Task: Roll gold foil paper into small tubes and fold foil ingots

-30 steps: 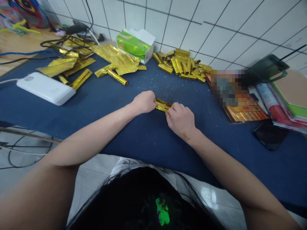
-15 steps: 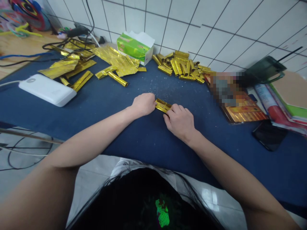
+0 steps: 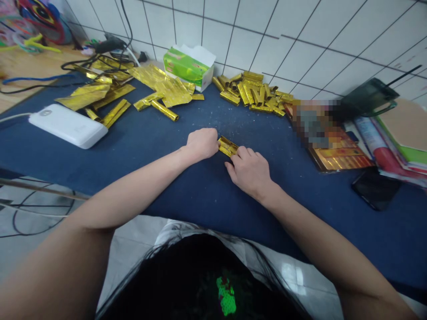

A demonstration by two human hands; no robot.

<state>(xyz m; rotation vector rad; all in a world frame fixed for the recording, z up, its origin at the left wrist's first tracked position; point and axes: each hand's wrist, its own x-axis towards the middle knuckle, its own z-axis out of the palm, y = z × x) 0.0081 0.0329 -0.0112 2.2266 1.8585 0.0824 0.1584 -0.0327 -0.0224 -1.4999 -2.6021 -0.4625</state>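
Your left hand (image 3: 202,143) is closing around one end of a folded gold foil strip (image 3: 228,146), and your right hand (image 3: 248,171) is gripping the other end, at twelve o'clock on the navy table cover (image 3: 150,149). A heap of gold foil rolls (image 3: 250,93) is lying further out, toward one o'clock, and a white power bank (image 3: 68,126) is resting at ten o'clock.

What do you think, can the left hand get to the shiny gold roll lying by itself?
Probably yes. The left hand is quite close to the gold roll, and only blue tablecloth seems to lie between them, so the way looks free.
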